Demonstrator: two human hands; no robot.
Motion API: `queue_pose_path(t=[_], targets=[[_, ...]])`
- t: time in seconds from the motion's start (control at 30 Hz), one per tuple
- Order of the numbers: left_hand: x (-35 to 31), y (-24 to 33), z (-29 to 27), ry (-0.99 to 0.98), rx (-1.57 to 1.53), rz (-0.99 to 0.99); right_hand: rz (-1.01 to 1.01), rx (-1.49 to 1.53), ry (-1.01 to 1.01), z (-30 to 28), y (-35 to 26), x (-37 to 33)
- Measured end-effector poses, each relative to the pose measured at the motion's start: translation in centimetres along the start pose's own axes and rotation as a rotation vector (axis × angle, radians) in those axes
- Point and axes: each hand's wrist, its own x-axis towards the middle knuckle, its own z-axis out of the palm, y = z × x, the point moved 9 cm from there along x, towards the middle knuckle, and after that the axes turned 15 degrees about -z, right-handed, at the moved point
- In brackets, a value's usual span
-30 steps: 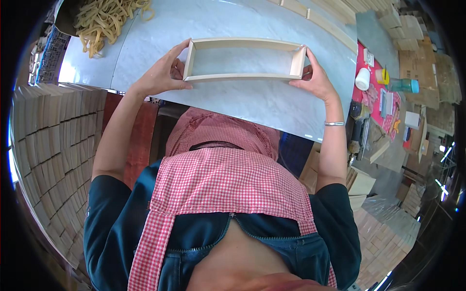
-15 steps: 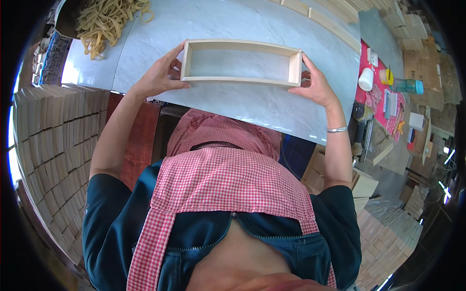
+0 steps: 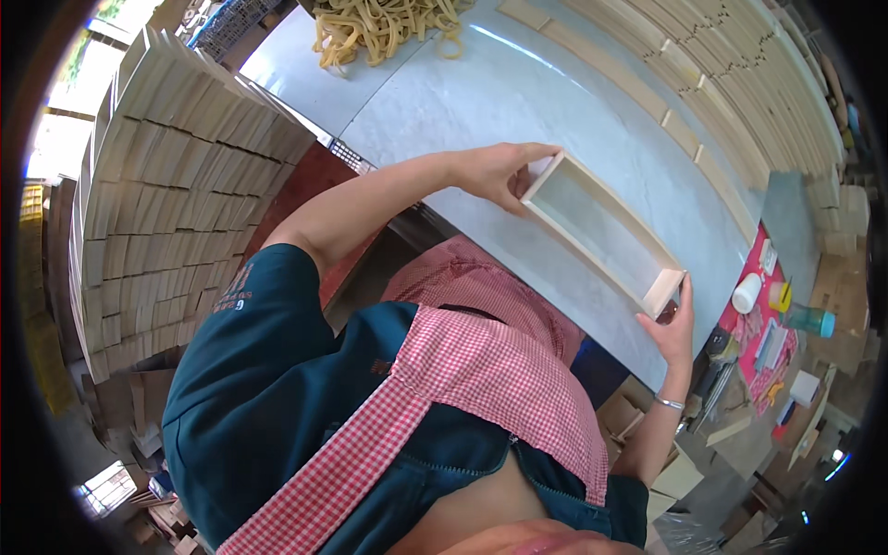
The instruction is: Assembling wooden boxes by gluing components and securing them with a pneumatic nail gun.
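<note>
Between my two hands is a long, narrow rectangular wooden frame [image 3: 606, 203] of pale thin boards, with the bluish table surface showing through its middle. My left hand [image 3: 505, 174] grips its far left short end, thumb on the near side and fingers along the far side. At the opposite short end, my right hand [image 3: 672, 326] holds the corner the same way. The frame lies at a slant over the grey-blue marbled tabletop [image 3: 435, 120]; whether it rests on the top or is slightly lifted I cannot tell.
A heap of tan rubber bands [image 3: 379, 28] lies at the far left of the table. Wooden strips [image 3: 684, 65] are stacked along the far right. Tall stacks of boards [image 3: 185, 213] stand to my left. Right of the table are a white bottle [image 3: 746, 293] and a teal-capped bottle [image 3: 809, 319].
The whole view has turned, so the table and frame now slant down to the right. More stacked strips show at the far right. Both hands keep hold of the frame's ends.
</note>
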Motion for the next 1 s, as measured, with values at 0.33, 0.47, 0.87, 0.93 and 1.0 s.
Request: queue_pose_path(t=[0.33,0.47,0.87,0.93,1.0], targets=[[0.8,0.3,0.8,-0.096,0.081,0.07,-0.009,0.004,0.086,-0.3,1.1,-0.9],[0.8,-1.5,-7.1,0.011,0.104,-0.023,0.046,-0.071,0.047,-0.6,1.5,-0.7],[1.0,-5.3,-14.5,0.493,0.292,-0.115,0.029,0.136,0.149,-1.7,2.4,-3.5],[-1.4,-1.2,-13.7,0.493,0.099,0.047,0.001,-0.003,0.253,-3.2,1.1,-4.1],[-3.5,4.9,-11.6,0.351,-0.213,0.285,-0.116,-0.126,0.375,-4.7,-2.9,-3.7]])
